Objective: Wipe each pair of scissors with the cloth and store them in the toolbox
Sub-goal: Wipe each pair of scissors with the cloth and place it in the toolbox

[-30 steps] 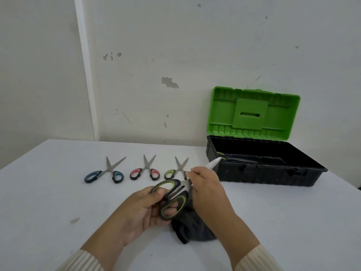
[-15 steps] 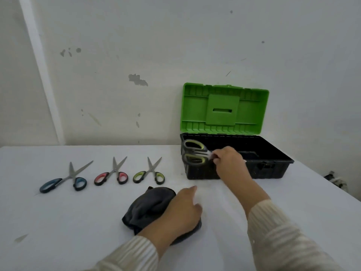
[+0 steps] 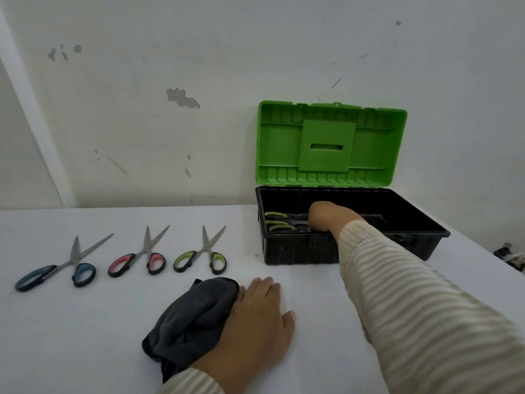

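Moved: right grip [image 3: 326,218] now down inside black toolbox [image 3: 298,251], at green-handled shears [image 3: 279,222]; fingers hidden, so I cannot tell its hold. Left grip [image 3: 255,317] flat on cloth [image 3: 193,314]. Risk: shears lifting back out if fingers catch.

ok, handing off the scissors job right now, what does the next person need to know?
Left hand: open, resting flat on the edge of the cloth.
Right hand: down inside the open toolbox at the large green-handled scissors. Its fingers are hidden, so its grip is unclear.
Done: those are in the toolbox, but I cannot tell how many pairs.
Left: the blue scissors, red scissors and small green scissors lie in a row on the table, to wipe and store.
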`<state>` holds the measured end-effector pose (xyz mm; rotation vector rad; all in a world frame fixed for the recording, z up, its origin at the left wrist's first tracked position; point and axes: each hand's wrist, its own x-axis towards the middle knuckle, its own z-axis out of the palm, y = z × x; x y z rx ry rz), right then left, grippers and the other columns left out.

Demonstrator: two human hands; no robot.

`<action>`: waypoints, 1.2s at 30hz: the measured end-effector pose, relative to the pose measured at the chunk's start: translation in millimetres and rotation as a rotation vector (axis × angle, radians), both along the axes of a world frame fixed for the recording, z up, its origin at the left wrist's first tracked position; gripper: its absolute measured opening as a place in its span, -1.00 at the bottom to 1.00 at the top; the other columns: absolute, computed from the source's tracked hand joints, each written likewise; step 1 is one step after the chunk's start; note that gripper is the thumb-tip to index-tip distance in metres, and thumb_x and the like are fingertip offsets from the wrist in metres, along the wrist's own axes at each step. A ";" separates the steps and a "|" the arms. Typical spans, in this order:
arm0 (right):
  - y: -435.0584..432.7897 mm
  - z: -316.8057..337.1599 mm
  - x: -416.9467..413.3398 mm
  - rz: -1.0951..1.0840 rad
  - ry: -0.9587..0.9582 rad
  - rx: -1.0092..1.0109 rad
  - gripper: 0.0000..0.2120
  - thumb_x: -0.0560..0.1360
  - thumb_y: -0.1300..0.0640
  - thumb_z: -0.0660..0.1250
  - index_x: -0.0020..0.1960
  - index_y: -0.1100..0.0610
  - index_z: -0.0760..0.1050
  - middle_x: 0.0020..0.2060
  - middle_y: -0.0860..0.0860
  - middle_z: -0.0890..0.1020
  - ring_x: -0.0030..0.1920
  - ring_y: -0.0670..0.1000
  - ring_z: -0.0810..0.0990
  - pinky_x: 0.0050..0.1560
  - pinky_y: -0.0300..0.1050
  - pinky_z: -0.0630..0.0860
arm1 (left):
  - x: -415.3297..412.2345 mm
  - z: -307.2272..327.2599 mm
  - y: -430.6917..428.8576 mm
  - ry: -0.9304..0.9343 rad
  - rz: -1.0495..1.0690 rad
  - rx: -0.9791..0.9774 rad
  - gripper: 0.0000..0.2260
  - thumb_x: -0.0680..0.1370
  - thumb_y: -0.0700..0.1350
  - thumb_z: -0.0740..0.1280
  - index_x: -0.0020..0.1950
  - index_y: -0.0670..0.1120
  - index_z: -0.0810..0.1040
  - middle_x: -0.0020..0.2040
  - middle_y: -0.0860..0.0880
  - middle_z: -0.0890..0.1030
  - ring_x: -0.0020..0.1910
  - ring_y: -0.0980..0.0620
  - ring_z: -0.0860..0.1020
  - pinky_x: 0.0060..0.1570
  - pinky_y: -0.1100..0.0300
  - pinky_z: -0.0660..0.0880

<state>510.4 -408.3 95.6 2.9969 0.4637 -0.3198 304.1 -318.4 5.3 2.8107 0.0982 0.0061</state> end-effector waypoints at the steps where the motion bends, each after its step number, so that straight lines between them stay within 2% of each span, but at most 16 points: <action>1: 0.0 -1.5 0.6 0.003 0.001 -0.018 -0.80 0.50 0.23 0.22 0.05 0.31 0.51 -0.10 0.16 0.58 -0.11 0.14 0.54 -0.05 -0.07 0.47 | -0.1 -0.2 -0.2 -0.004 0.005 0.001 -0.45 0.60 0.11 0.06 0.54 -0.08 0.09 0.57 0.01 0.08 0.55 0.03 -0.01 0.50 0.06 -0.14; 3: -0.1 -1.0 -1.5 0.020 -0.053 -0.021 -0.78 0.51 0.25 0.18 0.06 0.32 0.51 -0.06 0.16 0.60 -0.02 0.16 0.57 -0.04 -0.07 0.47 | 0.3 -1.2 -0.1 -0.013 0.008 -0.007 -0.45 0.60 0.10 0.06 0.54 -0.08 0.09 0.57 0.01 0.08 0.55 0.03 -0.01 0.50 0.06 -0.14; 6: -2.5 7.3 -13.1 0.033 -0.243 0.097 -0.74 0.48 0.31 0.14 0.03 0.27 0.57 -0.19 0.06 0.60 -0.12 0.10 0.57 -0.15 -0.10 0.49 | 0.3 0.3 0.3 0.024 -0.005 -0.016 -0.44 0.61 0.10 0.07 0.55 -0.10 0.06 0.58 0.01 0.06 0.56 0.03 -0.04 0.50 0.07 -0.15; 8: -4.2 11.1 -27.0 0.051 -0.357 0.326 -0.73 0.48 0.32 0.15 0.01 0.19 0.61 -0.06 0.01 0.65 -0.05 0.07 0.60 -0.03 -0.10 0.55 | 1.1 7.0 0.5 0.083 -0.001 -0.095 -0.45 0.62 0.08 0.09 0.55 -0.10 0.08 0.58 0.00 0.06 0.56 0.01 -0.01 0.50 0.11 -0.12; 9: -4.0 11.1 -39.0 0.036 -0.363 0.495 -0.73 0.47 0.31 0.17 0.00 0.17 0.62 -0.06 -0.02 0.63 -0.06 0.06 0.60 0.02 -0.11 0.54 | 3.0 13.8 1.4 0.107 0.029 -0.221 -0.48 0.62 0.06 0.10 0.54 -0.08 0.12 0.57 -0.01 0.11 0.55 0.00 0.06 0.48 0.15 -0.04; 12: 2.2 6.8 -85.8 -0.060 -0.251 0.985 -0.76 0.43 0.29 0.22 -0.15 0.06 0.62 -0.27 -0.04 0.59 -0.22 0.04 0.56 -0.01 -0.07 0.56 | 11.0 46.4 17.7 -0.012 0.201 -0.700 -0.67 0.62 -0.15 0.13 0.38 -0.03 0.43 0.40 -0.04 0.44 0.36 -0.02 0.41 0.23 0.24 0.30; 15: 21.1 -9.1 -126.5 -0.142 0.014 1.149 -0.76 0.42 0.31 0.26 -0.29 0.02 0.56 -0.44 0.02 0.56 -0.37 0.06 0.54 -0.13 0.06 0.59 | 18.3 79.8 62.6 -0.315 0.402 -0.825 -0.71 0.55 -0.29 0.17 0.09 -0.03 0.61 0.18 -0.07 0.62 0.17 -0.07 0.55 0.14 0.15 0.45; 17: 39.9 -27.2 -148.9 -0.128 0.167 1.054 -0.87 0.43 0.26 0.31 -0.10 0.12 0.60 -0.32 0.06 0.60 -0.31 0.06 0.56 -0.11 0.03 0.58 | 21.3 87.5 93.6 -0.335 0.479 -0.704 -0.72 0.55 -0.28 0.15 0.09 -0.08 0.60 0.16 -0.06 0.61 0.14 -0.08 0.55 0.11 0.13 0.47; 19: 55.8 -46.4 -166.6 -0.119 0.234 0.967 -0.70 0.42 0.11 0.34 0.13 0.16 0.53 -0.03 0.10 0.61 -0.04 0.10 0.59 0.05 0.03 0.55 | 28.4 79.7 116.5 -0.156 0.444 -0.389 -0.70 0.57 -0.29 0.12 0.20 -0.18 0.56 0.23 -0.12 0.56 0.20 -0.12 0.52 0.16 0.09 0.47; 21: 64.7 -60.8 -177.9 -0.094 0.214 0.900 -0.69 0.42 -0.01 0.32 0.08 0.14 0.51 0.01 0.11 0.56 0.06 0.13 0.53 -0.02 -0.06 0.49 | 38.3 60.1 129.5 0.025 0.379 -0.092 -0.69 0.56 -0.27 0.12 0.26 -0.20 0.50 0.29 -0.16 0.50 0.25 -0.14 0.48 0.20 0.09 0.45; 23: 68.3 -66.7 -184.3 -0.043 0.157 0.857 -0.78 0.42 -0.04 0.31 -0.10 0.12 0.47 -0.08 0.10 0.53 -0.03 0.11 0.51 -0.18 -0.16 0.34 | 49.8 38.8 138.4 0.129 0.336 0.077 -0.71 0.56 -0.23 0.14 0.25 -0.21 0.46 0.28 -0.17 0.46 0.24 -0.15 0.45 0.20 0.05 0.44; 26: 68.0 -72.2 -185.3 0.012 0.099 0.871 -0.86 0.45 0.05 0.31 -0.03 0.08 0.51 -0.05 0.03 0.47 -0.10 -0.03 0.43 -0.16 -0.28 0.29 | 65.3 23.5 142.4 0.143 0.313 0.217 -0.71 0.57 -0.16 0.16 0.26 -0.21 0.44 0.26 -0.16 0.43 0.24 -0.16 0.42 0.19 0.04 0.43; 29: 68.0 -72.8 -184.8 0.069 0.027 0.884 -0.95 0.45 0.06 0.30 -0.16 0.02 0.45 -0.10 -0.02 0.46 -0.18 -0.10 0.40 -0.29 -0.41 0.27 | 78.1 21.7 140.5 0.129 0.301 0.249 -0.76 0.56 -0.26 0.17 0.18 -0.25 0.50 0.21 -0.19 0.51 0.19 -0.15 0.50 0.14 0.08 0.48; 32: 68.0 -71.1 -186.3 0.057 0.017 1.039 -0.90 0.43 0.07 0.32 -0.25 0.04 0.46 -0.21 -0.03 0.51 -0.23 -0.12 0.44 -0.27 -0.39 0.32 | 80.4 30.8 143.3 0.152 0.294 0.153 -0.85 0.53 -0.29 0.16 -0.18 -0.20 0.50 -0.03 -0.14 0.61 0.10 -0.13 0.58 -0.03 0.15 0.46; 34: 68.0 -68.3 -187.8 0.008 0.076 1.233 -0.88 0.42 0.12 0.34 -0.29 0.07 0.49 -0.31 -0.03 0.54 -0.23 -0.03 0.50 -0.23 -0.25 0.43 | 69.2 44.5 150.9 0.146 0.354 0.006 -0.82 0.53 -0.26 0.16 -0.25 -0.19 0.47 -0.21 -0.11 0.56 -0.03 -0.12 0.60 -0.15 0.19 0.40; 36: 66.5 -63.3 -189.2 -0.029 0.102 1.405 -0.89 0.42 0.17 0.35 -0.29 0.09 0.52 -0.36 -0.02 0.56 -0.24 0.00 0.53 -0.22 -0.15 0.47 | 47.6 58.1 164.7 0.100 0.468 -0.361 -0.85 0.51 -0.29 0.16 -0.24 -0.21 0.44 -0.31 -0.16 0.51 -0.32 -0.11 0.53 -0.36 0.21 0.40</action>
